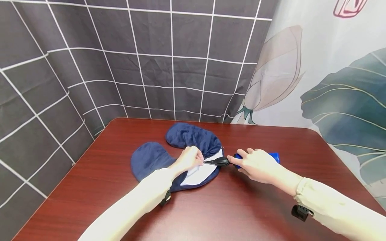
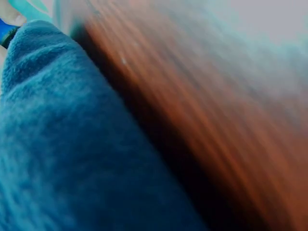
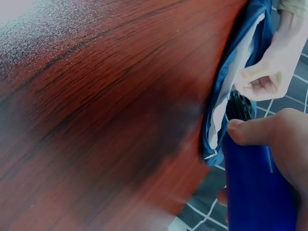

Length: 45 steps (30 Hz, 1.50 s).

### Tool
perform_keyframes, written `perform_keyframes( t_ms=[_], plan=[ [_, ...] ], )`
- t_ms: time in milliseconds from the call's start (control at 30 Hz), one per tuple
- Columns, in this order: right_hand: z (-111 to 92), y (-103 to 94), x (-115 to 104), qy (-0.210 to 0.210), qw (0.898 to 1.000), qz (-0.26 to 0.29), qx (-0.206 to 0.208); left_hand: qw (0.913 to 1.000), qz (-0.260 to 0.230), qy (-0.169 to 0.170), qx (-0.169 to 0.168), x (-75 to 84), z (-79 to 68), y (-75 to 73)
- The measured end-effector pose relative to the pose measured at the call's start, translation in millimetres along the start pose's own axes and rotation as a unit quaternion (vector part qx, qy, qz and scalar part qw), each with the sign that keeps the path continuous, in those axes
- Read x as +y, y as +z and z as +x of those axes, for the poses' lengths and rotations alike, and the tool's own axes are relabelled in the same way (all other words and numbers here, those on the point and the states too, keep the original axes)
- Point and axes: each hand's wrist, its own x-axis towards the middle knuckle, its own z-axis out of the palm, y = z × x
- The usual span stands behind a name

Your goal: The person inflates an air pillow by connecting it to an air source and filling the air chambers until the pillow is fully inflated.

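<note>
A navy plush neck pillow (image 1: 150, 157), U-shaped, lies on the table with its outer edge unzipped and a white inner liner (image 1: 199, 175) showing. My left hand (image 1: 188, 160) pinches the liner with thumb and fingers inside the opening. Right at those fingertips is the thin tip of a black nozzle (image 1: 221, 162). The nozzle belongs to a blue cylindrical air pump (image 3: 255, 178), which my right hand (image 1: 259, 165) grips from above, thumb near its black end. The left wrist view is mostly filled by the plush cover (image 2: 72, 125); the left fingers are hidden there.
A reddish-brown wooden table (image 1: 241, 207) carries everything. Behind and to the left hangs a dark grey curtain (image 1: 150, 70) with white grid lines; a pale curtain with flower and leaf prints (image 1: 340, 100) hangs at the right. The zipper end (image 3: 210, 155) shows at the pillow's edge.
</note>
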Motion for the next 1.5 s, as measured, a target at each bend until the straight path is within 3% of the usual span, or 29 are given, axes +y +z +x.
perform_keyframes(
  t_ms=[233,433,600,767,867,967,1133,1300,1500],
  plan=[
    [7.6,15.7,-7.5,0.012,1.000,0.012,0.020,0.9997,-0.006,-0.020,0.010,-14.7,-1.5,-6.4],
    [12.1,14.8,-7.7,0.010,0.999,0.017,0.034,0.9995,-0.017,-0.025,-0.002,-19.6,0.3,-11.9],
    [12.0,5.3,-0.3,0.018,0.996,0.076,-0.037,0.9990,-0.011,-0.043,-0.011,-18.2,0.0,-14.4],
    [9.6,-5.1,10.0,0.055,0.980,0.154,-0.115,0.9986,-0.009,-0.044,-0.027,-16.0,-2.9,-18.0],
    [7.2,-6.5,14.1,0.052,0.980,0.153,-0.113,0.9980,0.002,-0.027,-0.057,-15.0,-5.7,-22.7],
    [5.1,-5.9,16.1,0.044,0.983,0.143,-0.103,0.9967,0.017,0.013,-0.079,-12.2,-7.9,-28.7],
    [4.0,-4.4,16.7,0.040,0.982,0.153,-0.104,0.9949,0.005,0.079,-0.063,-2.2,-9.5,-32.9],
    [3.8,-6.2,16.5,0.062,0.978,0.170,-0.105,0.9931,-0.063,0.093,-0.034,12.8,-6.4,-22.1],
    [3.5,-10.9,16.4,0.087,0.970,0.189,-0.126,0.9886,-0.126,0.081,-0.018,27.5,-4.9,-1.9]
  ],
)
